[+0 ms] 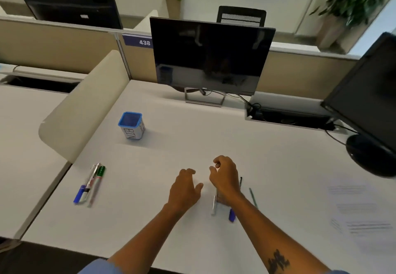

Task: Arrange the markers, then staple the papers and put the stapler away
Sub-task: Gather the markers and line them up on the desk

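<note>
Both our hands are over the desk (278, 166): left hand (185, 190) relaxed, holding nothing; right hand (225, 177) loosely curled above scattered pens (214, 204), grip unclear. Markers (91, 184), left of the hands, look light, stiff, smooth; we would pinch mid-barrel.

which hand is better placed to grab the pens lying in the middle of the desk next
Right. The right hand is directly above the loose pens at the desk's centre, fingers curled and empty. The left hand rests beside them; it sits nearer the marker group at the left edge.
</note>
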`<state>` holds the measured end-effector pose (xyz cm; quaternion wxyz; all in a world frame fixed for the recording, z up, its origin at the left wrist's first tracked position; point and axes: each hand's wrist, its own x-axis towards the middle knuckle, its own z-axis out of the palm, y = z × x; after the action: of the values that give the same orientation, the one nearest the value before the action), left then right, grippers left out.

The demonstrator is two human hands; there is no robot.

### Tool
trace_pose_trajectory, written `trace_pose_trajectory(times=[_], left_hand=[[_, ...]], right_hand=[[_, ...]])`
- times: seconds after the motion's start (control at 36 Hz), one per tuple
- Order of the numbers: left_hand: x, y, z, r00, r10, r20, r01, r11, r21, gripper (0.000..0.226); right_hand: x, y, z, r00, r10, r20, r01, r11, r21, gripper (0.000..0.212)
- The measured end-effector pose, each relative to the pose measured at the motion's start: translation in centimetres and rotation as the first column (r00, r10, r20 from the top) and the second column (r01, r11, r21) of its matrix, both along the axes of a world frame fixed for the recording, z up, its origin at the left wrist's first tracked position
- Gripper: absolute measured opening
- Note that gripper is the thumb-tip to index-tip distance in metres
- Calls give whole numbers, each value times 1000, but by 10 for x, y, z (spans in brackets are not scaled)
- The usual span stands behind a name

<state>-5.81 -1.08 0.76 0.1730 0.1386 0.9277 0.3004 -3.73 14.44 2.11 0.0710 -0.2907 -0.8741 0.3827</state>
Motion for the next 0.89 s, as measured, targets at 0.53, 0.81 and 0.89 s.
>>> trace_pose_trajectory(times=[0.53,0.81,0.89], left_hand=[[45,66,-12,994,-18,110,26,997,-71,32],[52,69,-15,996,24,81,-18,997,-73,30],[55,70,-15,996,33,79,-27,997,-77,32]], right_hand=[[109,102,-34,921,-167,352,131,984,124,46],[111,96,-42,938,-89,335,58,993,102,19],[106,94,-43,947,-100,304,81,994,74,18]])
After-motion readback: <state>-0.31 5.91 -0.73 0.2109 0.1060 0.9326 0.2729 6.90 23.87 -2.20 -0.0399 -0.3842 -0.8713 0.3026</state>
